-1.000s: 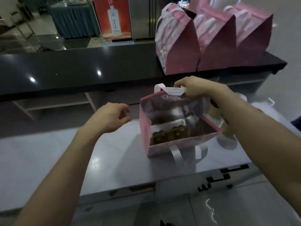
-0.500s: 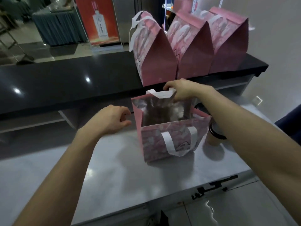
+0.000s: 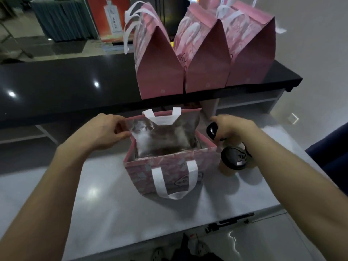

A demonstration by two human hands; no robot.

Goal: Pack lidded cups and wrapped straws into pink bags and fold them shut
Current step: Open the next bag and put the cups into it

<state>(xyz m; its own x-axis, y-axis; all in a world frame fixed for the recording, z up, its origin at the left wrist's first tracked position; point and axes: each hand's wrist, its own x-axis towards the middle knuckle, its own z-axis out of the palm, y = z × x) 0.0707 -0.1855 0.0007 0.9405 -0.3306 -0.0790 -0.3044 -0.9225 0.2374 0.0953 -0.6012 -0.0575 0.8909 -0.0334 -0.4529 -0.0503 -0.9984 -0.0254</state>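
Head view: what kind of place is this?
Probably a drinks shop or café counter. Three folded pink bags stand on a black counter, lidded cups wait beside an open pink bag, and a bottle poster hangs behind.

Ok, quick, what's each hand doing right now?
Left hand: pinching the left rim of the open pink bag.
Right hand: gripping a lidded cup beside the bag.

Pink patterned bag (image 3: 170,172) (white handles, silvery lining), black-lidded tan cup (image 3: 232,162), black counter (image 3: 66,81)
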